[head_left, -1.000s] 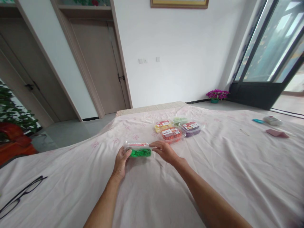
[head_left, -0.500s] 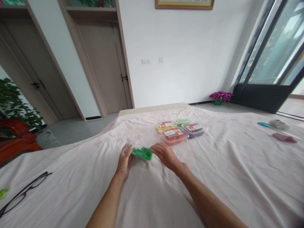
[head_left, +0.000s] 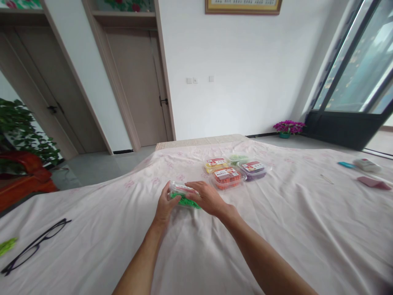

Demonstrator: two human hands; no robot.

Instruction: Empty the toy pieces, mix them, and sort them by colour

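At lower centre, the left hand (head_left: 165, 202) clasps a green-filled box (head_left: 188, 202); the right hand (head_left: 207, 198) overlaps its lid (head_left: 180, 187), grip unclear.

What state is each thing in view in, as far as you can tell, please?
Green tub: held in both hands; lid fastening unclear
Orange tub: lidded, with contents
Yellow tub: lidded, with contents
Purple tub: lidded, with contents
Pale green tub: with contents; lid unclear
Glasses: lying down
Cloth: creased
Brown doors: look shut
Potted flowers: upright
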